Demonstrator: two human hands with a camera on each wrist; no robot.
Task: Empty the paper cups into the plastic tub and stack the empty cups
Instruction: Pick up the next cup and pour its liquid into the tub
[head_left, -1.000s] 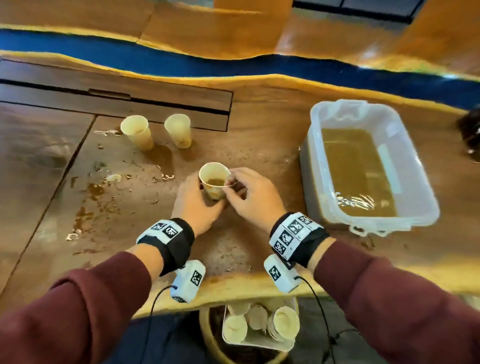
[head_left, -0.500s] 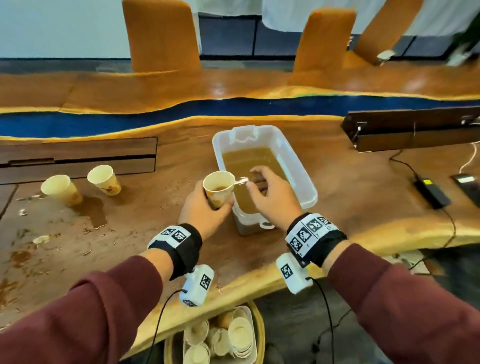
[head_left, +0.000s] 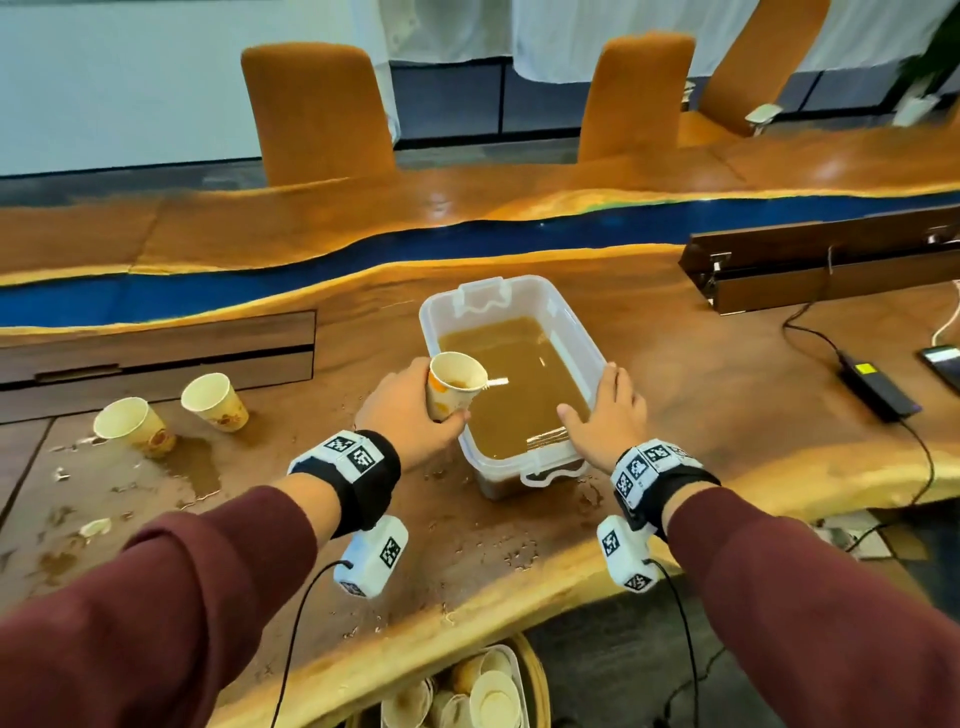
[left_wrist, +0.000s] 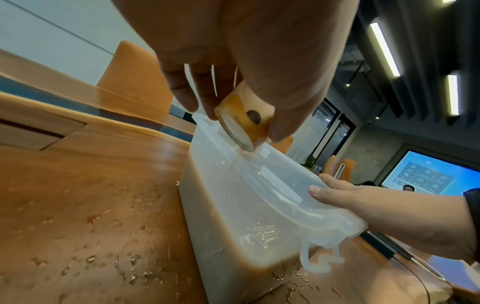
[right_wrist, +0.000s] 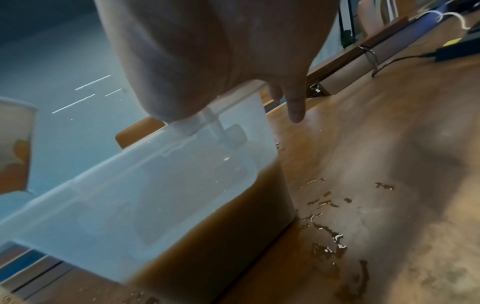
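My left hand (head_left: 439, 392) grips a paper cup (head_left: 457, 371) and holds it tilted over the left rim of the clear plastic tub (head_left: 576, 332). Brown liquid sits in the cup's bottom, and a small white tag (head_left: 496, 383) sticks out past its rim. In the left wrist view my fingers (left_wrist: 197, 96) curl round the cup (left_wrist: 244, 123) above the tub (left_wrist: 233, 205). My right hand (head_left: 589, 395) rests with straight fingers on the tub's near right rim, thumb inside. The tub is about half full of brown liquid. Two more paper cups (head_left: 132, 426) (head_left: 213, 402) stand at the left.
Brown spills and wet scraps (head_left: 192, 467) cover the wooden table around the left cups and in front of the tub. A basket of used cups (head_left: 483, 696) sits below the table's near edge. A power adapter (head_left: 878, 389), a phone (head_left: 943, 364) and a dark wooden box (head_left: 831, 270) lie at the right.
My left hand carried the cup rightwards to the tub and tilted it over the rim. My right hand let go of the white tag at the cup's rim and moved onto the tub's right rim.
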